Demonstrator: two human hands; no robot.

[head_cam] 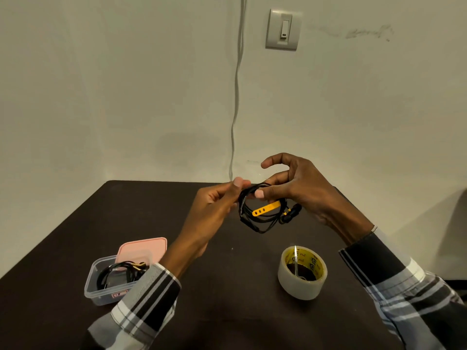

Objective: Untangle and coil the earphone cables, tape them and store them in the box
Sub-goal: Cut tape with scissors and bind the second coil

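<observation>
Earphone cable (260, 218) coil hangs below the grip of both hands.

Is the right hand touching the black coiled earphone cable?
Touching. The head view shows the right hand pinching the coiled earphone cable at its top, thumb over the strands.

- My left sleeve (149, 294) covers the near right corner of the clear box (101, 281), so I cannot see all of the black cable (113, 271) coiled inside it.
- The red label (118, 295) on the box's front wall is too small to read and partly behind that sleeve.
- Right of the box, the scissors (296, 261) stand inside the tape roll (302, 272); their handles are mostly hidden.
- My right hand (300, 188) hides part of the earphone coil (262, 210).
</observation>
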